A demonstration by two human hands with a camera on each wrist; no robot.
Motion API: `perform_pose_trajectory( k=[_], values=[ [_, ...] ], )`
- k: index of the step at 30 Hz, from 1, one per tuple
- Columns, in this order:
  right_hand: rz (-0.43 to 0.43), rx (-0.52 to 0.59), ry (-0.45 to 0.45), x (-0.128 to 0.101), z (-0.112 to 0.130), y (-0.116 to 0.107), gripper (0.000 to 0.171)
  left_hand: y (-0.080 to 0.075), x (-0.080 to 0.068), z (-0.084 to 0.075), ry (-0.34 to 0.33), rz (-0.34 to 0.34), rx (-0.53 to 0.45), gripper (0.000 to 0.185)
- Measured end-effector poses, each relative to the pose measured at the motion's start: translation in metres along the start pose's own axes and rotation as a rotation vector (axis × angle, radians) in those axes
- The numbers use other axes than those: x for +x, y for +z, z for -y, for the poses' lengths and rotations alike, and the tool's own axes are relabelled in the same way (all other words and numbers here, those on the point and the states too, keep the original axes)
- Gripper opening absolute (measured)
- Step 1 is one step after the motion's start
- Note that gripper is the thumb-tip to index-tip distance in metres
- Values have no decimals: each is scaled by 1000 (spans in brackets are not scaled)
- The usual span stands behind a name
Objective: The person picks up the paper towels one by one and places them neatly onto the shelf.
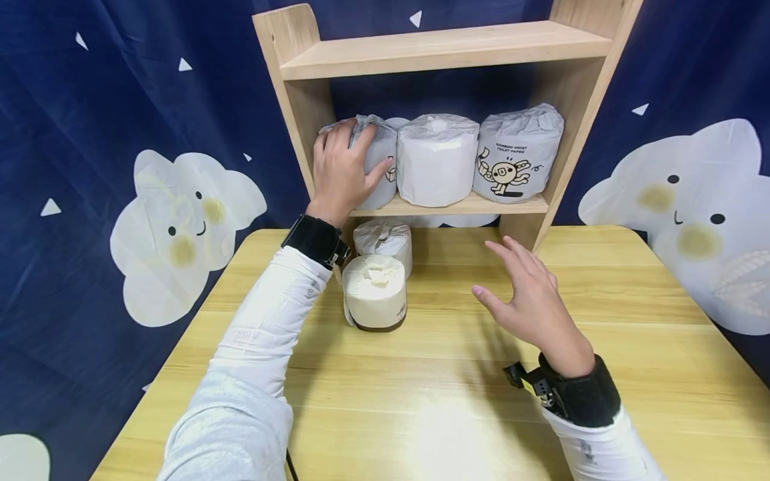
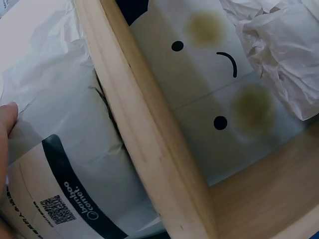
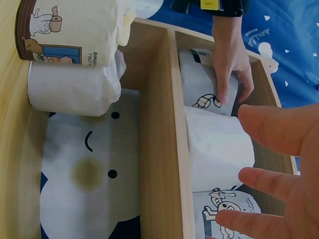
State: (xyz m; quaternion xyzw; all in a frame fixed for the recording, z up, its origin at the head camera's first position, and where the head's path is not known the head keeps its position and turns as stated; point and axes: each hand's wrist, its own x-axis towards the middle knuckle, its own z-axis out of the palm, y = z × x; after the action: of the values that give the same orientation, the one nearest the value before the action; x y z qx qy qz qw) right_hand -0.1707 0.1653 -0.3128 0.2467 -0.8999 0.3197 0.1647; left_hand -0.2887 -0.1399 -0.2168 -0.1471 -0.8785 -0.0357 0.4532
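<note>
On the shelf, my left hand grips the leftmost toilet paper roll, fingers over its top and thumb across its front. This roll has a grey wrapper; its printed band and code show in the left wrist view. Beside it stand a plain white roll and a grey roll with a cartoon figure. My right hand hovers over the table with fingers spread, holding nothing. Below the shelf, a cream roll stands on the table in front of a white-wrapped roll.
The wooden shelf unit stands at the back of the wooden table; its upper board runs above the row of rolls. A dark blue curtain with cloud faces hangs behind and to the left.
</note>
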Motion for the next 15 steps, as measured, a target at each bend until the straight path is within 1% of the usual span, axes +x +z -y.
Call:
perform_pose_trajectory(
  k=[4, 9, 15],
  values=[
    [-1, 0, 0, 0, 0, 0, 68, 1, -3, -1, 7, -29, -31, 55],
    [-7, 3, -1, 1, -1, 1, 67, 2, -7, -3, 21, -62, -36, 55],
    [-5, 8, 0, 1, -1, 0, 67, 2, -14, -5, 26, -108, -67, 56]
  ],
)
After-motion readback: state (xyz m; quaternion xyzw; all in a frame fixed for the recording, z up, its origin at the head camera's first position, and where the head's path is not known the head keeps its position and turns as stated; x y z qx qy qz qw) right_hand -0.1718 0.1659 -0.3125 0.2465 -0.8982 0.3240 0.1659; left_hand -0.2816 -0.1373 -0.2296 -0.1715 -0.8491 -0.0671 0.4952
